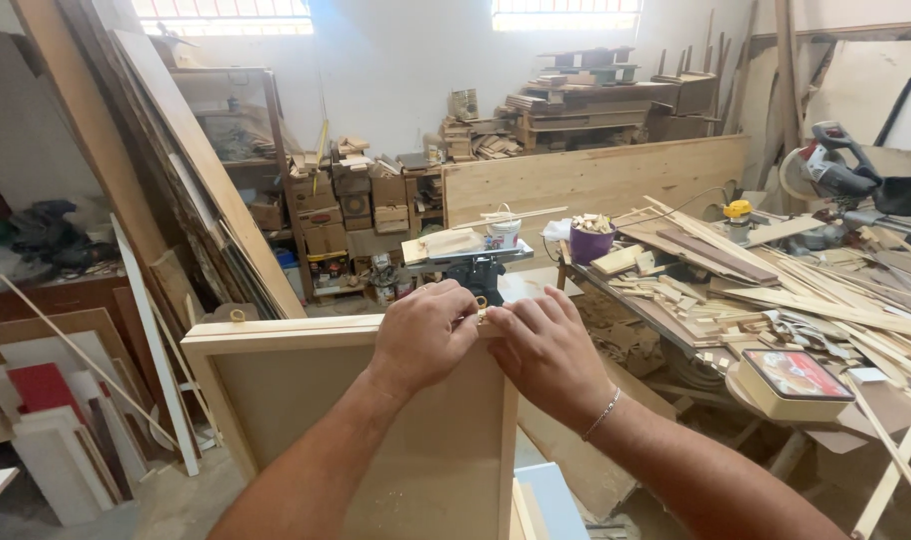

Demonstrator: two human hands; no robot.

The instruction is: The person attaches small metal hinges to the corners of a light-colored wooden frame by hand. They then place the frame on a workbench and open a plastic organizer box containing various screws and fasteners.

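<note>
1. Small brass-coloured fitting (482, 314): pinched between the fingertips of both hands at the top edge of a wooden frame, just above the centre of the view. Its exact shape is too small to tell.
2. Left hand (423, 335): curled over the top rail of the frame, fingers bent and closed on the fitting from its 9 o'clock side.
3. Right hand (548, 345): lying on the frame's upper right corner, fingertips meeting the fitting from its 3 o'clock side; a thin bracelet (603, 413) circles the wrist.
4. Wooden frame (276, 335): a pale panel with a raised border, standing upright before the person; its top rail runs from 9 o'clock toward the hands. A second small brass-coloured fitting (238, 315) sits on this rail, well apart from the hands, toward 9 o'clock.
5. Small bench machine (476, 268): at 12 o'clock beyond the hands, carrying a flat board and a white bucket (504, 232).
6. Purple container (592, 242): at 1 o'clock, filled with small wood pieces.
7. Workbench (676, 335): from 1 to 3 o'clock, strewn with strips and offcuts; a shallow tin with a red picture lid (798, 380) lies at its near end.
8. Mitre saw (841, 170): at 2 o'clock, far right.
9. Leaning boards (186, 160): at 10 o'clock, against the wall.
10. White and red panels (46, 420): stacked at 8 o'clock on the floor.
</note>
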